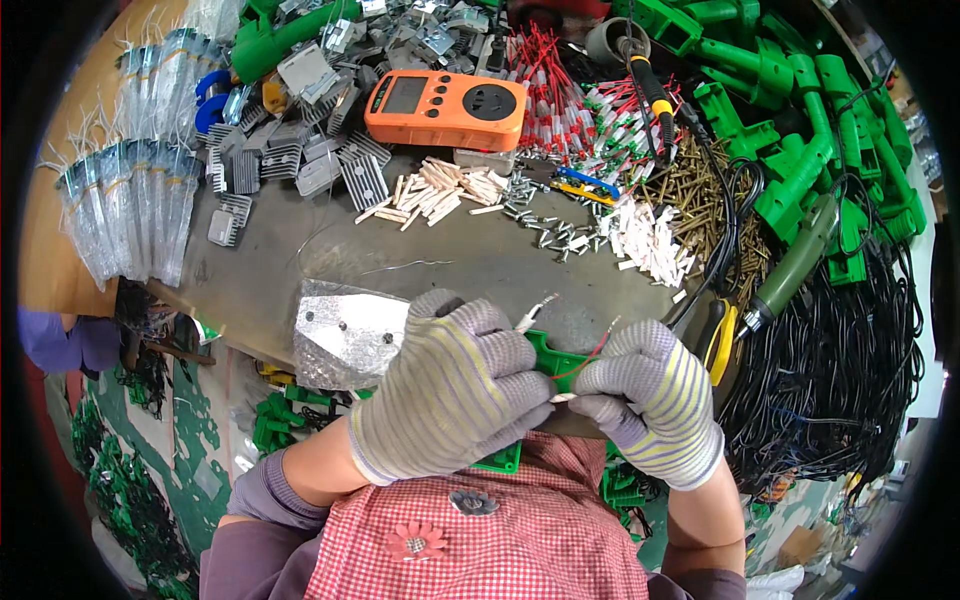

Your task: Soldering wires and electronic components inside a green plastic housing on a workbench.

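right at the fingertips, the right hand (648,405) brings thumb and forefinger together, seemingly pinching a short white lead (565,397), its grip partly hidden; the left hand (455,380) has its fingers pressed together and curled over the green housing (555,362), which sits between the two hands at the near edge of the table. a red wire (598,352) arcs up beside the right fingers, its far tip free, and a white sleeve (530,318) pokes out beyond the left knuckles with a bare, frayed end. so, as i judge it, the wires are out and exposed but these two ends stay unjoined, and the housing looks open, so closing it is left too. now the pose: left hand back upward, knuckles to the far side; right hand tipped inward, thumb to the left, both forearms rising from the near side and angling toward each other. just left of the left hand lies a bubble-wrap bag (340,350); farther out, white rods (440,192) and an orange meter (445,108); to the right, yellow-handled pliers (721,342), a heap of black cables (820,370) and, far right, more green housings (800,135), piled high.
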Motion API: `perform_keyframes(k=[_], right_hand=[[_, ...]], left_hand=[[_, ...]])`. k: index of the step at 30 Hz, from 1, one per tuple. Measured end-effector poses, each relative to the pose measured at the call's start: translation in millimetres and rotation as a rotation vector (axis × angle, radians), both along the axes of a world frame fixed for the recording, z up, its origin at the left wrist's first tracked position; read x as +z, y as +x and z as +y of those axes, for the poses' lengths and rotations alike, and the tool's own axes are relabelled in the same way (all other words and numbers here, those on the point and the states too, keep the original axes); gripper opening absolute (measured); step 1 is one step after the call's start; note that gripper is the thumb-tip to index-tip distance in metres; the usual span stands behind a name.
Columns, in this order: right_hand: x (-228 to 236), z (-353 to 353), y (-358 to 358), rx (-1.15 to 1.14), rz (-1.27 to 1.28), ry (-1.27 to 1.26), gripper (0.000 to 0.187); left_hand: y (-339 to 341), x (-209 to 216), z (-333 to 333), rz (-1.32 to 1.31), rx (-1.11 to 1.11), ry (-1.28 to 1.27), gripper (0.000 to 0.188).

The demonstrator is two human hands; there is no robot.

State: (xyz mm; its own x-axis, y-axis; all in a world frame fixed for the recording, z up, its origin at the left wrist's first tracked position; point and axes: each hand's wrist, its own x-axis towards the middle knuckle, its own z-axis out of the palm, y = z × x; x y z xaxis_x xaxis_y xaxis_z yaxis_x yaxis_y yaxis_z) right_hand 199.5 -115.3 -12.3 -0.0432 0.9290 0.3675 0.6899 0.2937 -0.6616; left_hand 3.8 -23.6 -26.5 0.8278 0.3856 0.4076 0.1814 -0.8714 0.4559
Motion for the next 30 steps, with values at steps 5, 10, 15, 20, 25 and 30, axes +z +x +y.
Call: perform_keyframes(k=[5, 10, 15, 20, 25, 30], right_hand=[[-11, -6, 10, 0.075, -0.332, 0.000, 0.022], [0, -11, 12, -0.042, -0.090, 0.186, 0.035], [-3, -48, 17, -0.207, -0.362, 0.144, 0.038], [-20, -29, 14, -0.185, -0.465, 0.264, 0.029], [-18, -19, 9, -0.129, -0.452, 0.127, 0.026], [-2, -16, 10, -0.237, 0.373, -0.196, 0.020]], left_hand=[[-1, -4, -2, 0.011, 0.093, -0.018, 0.021], [-11, 0, -8, 0.062, 0.193, 0.049, 0.024], [9, 31, -9, 0.110, 0.290, 0.079, 0.034], [47, 12, 12, 0.034, 0.178, -0.162, 0.022], [41, 10, 15, -0.068, 0.137, -0.309, 0.016], [40, 12, 9, 0.016, 0.119, -0.134, 0.017]])
